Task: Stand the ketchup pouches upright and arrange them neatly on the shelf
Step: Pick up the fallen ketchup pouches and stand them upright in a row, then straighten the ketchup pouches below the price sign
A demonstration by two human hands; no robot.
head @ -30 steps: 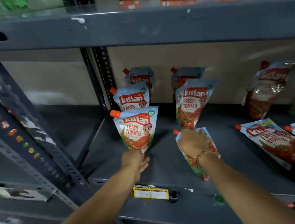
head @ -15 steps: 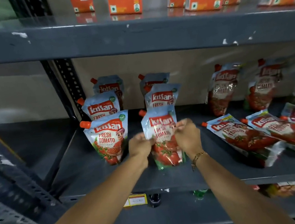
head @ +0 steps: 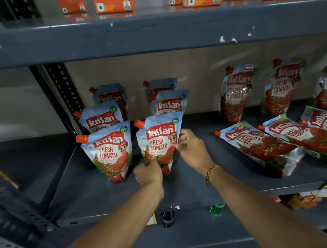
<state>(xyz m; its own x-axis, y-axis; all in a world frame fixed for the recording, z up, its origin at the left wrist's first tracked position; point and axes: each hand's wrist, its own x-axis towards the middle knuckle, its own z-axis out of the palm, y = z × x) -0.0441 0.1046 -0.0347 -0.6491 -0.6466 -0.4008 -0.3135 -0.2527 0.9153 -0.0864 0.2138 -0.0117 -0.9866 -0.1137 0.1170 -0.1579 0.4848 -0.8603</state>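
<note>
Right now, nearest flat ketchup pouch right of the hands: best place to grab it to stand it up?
Take the flat pouch at its top edge beside the orange spout. It lies label up with that flat, thin end toward the right hand, and the bulging base points away right. Come in from the left and swing it up onto the base.

The dark grey metal shelf (head: 189, 192) carries blue-and-red plastic ketchup pouches with orange spouts. At nine o'clock two columns stand upright, three deep; the front left pouch (head: 109, 154) stands just beside the front right pouch (head: 159, 142). At three o'clock three lying pouches (head: 258, 147) overlap, and at two o'clock three leaning pouches (head: 236, 94) rest against the back board.
</note>
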